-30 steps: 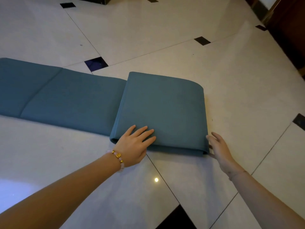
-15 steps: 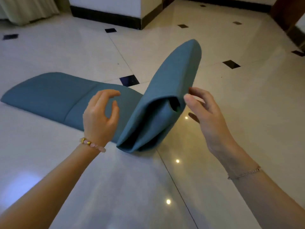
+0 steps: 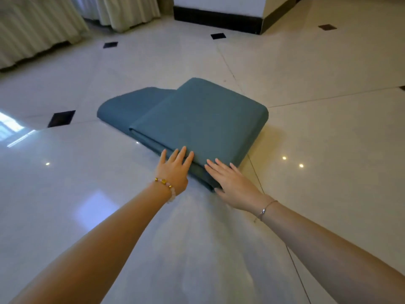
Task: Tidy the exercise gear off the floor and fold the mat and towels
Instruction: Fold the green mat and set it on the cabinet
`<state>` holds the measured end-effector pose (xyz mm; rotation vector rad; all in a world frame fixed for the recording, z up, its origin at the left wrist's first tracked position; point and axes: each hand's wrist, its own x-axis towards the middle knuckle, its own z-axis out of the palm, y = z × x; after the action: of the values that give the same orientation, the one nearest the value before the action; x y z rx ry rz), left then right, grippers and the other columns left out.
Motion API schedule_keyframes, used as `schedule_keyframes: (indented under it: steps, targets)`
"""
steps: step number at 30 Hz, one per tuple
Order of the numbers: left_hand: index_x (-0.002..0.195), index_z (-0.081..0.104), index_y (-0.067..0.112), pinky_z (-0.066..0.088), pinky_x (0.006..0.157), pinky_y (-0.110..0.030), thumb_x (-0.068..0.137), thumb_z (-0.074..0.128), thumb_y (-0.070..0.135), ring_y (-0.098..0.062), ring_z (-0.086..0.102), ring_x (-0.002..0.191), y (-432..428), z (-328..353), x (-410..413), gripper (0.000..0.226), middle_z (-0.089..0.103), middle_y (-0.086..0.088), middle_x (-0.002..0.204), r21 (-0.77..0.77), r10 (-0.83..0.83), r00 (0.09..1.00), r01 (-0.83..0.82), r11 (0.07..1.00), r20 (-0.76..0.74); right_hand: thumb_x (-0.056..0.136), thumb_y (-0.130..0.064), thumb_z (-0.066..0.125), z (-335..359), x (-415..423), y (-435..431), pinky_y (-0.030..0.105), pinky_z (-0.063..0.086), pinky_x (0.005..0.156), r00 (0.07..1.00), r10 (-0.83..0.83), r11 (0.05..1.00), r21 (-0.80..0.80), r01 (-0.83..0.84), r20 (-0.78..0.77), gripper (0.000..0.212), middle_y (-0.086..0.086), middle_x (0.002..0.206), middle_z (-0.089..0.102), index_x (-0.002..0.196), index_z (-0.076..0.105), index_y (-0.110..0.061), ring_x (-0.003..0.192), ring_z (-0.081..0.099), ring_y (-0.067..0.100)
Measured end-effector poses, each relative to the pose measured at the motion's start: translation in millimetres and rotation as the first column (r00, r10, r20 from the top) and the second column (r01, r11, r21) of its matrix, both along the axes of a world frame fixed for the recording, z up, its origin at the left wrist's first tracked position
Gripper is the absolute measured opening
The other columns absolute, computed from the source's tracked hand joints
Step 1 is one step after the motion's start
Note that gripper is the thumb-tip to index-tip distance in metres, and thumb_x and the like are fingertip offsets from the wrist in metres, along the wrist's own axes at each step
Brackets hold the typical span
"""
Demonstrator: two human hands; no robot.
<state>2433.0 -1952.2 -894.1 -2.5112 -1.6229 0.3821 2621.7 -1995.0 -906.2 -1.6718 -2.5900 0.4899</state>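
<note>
A teal exercise mat lies folded in a thick stack on the glossy tiled floor, with one last single layer sticking out at its far left. My left hand rests with straight fingers on the near edge of the stack. Beside it, my right hand lies flat on the stack's near corner, fingers spread. Neither hand grips the mat.
Pale curtains hang at the far left. A white wall corner with a dark skirting board stands at the back. The floor has cream tiles with small black diamond insets.
The folded stack, held upright half a second ago, has been flipped over to the left onto the remaining mat. Both hands have come down flat on its near edge.
</note>
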Motion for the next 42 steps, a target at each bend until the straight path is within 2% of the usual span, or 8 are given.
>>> schedule_keyframes:
  steps: [3,9,14,18,22,24,28,42]
  targets:
    - [0.149,-0.009,0.021,0.010,0.115,-0.050,0.094,0.042,0.025,-0.025,0.010,0.144,11.1,-7.3,-1.4,0.075,-0.008,-0.002,0.158,-0.084,0.099,0.995,-0.098,0.992,0.007,0.095,-0.017,0.040,-5.1,2.7,-1.8,0.043,0.010,0.118,1.000,-0.012,1.000,0.028,0.013,-0.016,0.065,-0.010,0.159,-0.002,0.151,0.007,-0.022,0.146,-0.005,0.011]
    - [0.148,-0.013,0.016,0.012,0.117,-0.040,0.095,0.040,0.024,-0.035,0.013,0.142,12.9,-29.6,8.6,0.075,-0.013,-0.008,0.157,-0.045,0.118,0.989,-0.114,0.992,0.086,0.094,-0.012,0.039,-12.3,7.4,3.3,0.044,0.003,0.117,0.996,-0.009,0.998,0.061,0.015,-0.089,0.063,-0.010,0.159,0.006,0.151,0.013,-0.021,0.146,-0.001,0.010]
    - [0.148,-0.012,0.021,0.020,0.114,-0.043,0.096,0.039,0.027,-0.030,0.015,0.143,16.1,-25.5,4.0,0.073,-0.010,-0.004,0.158,-0.029,0.098,0.995,-0.097,0.995,0.034,0.095,-0.013,0.041,-10.9,3.3,12.7,0.044,0.002,0.117,0.986,-0.036,0.997,0.058,0.046,-0.160,0.059,-0.003,0.158,0.014,0.150,0.020,-0.015,0.146,0.005,0.014]
    - [0.150,0.004,0.023,0.026,0.109,-0.046,0.096,0.038,0.026,-0.029,0.031,0.137,23.9,11.7,4.9,0.064,0.010,-0.005,0.158,-0.015,0.025,1.000,-0.025,1.000,-0.003,0.097,-0.019,0.040,13.3,-0.2,23.6,0.041,0.002,0.117,0.990,-0.056,0.998,-0.030,0.053,-0.132,0.058,-0.004,0.159,0.009,0.150,0.017,-0.017,0.146,0.001,0.013]
    - [0.141,0.039,0.017,0.045,0.089,-0.046,0.081,0.062,0.016,-0.033,0.056,0.115,39.1,55.3,-0.2,0.065,0.047,-0.012,0.140,-0.017,-0.178,0.984,0.179,0.984,0.026,0.096,-0.018,0.038,48.8,-2.3,38.7,0.037,0.005,0.117,0.989,-0.058,0.996,-0.069,0.048,-0.139,0.055,-0.006,0.158,0.012,0.149,0.020,-0.019,0.146,0.005,0.012]
    - [0.138,0.044,0.017,0.047,0.087,-0.044,0.077,0.065,0.016,-0.030,0.058,0.112,50.2,71.8,-6.9,0.065,0.051,-0.011,0.137,-0.011,-0.242,0.970,0.242,0.970,0.011,0.096,-0.016,0.037,61.9,-6.3,51.0,0.034,0.007,0.116,0.990,-0.059,0.997,-0.061,0.052,-0.128,0.055,-0.007,0.158,0.014,0.148,0.022,-0.019,0.145,0.008,0.011]
    - [0.112,0.067,0.017,0.055,0.065,-0.038,0.044,0.084,0.018,-0.023,0.068,0.083,76.3,67.8,-42.5,0.070,0.069,-0.005,0.104,0.081,-0.308,0.950,0.303,0.949,0.054,0.095,-0.017,0.037,63.6,-42.0,79.9,0.034,0.007,0.117,0.995,-0.069,0.997,-0.036,0.066,-0.073,0.056,-0.007,0.157,0.016,0.148,0.021,-0.019,0.145,0.009,0.011]
    - [0.121,0.061,0.018,0.054,0.083,-0.047,0.052,0.080,0.025,-0.023,0.060,0.112,176.8,9.3,-147.2,0.072,0.061,-0.004,0.126,0.016,-0.490,0.826,0.506,0.862,0.277,0.095,-0.031,0.038,42.2,-140.0,145.1,0.035,0.006,0.117,0.952,-0.273,0.948,-0.132,0.291,0.141,0.064,-0.009,0.159,0.001,0.151,0.008,-0.023,0.146,0.001,0.011]
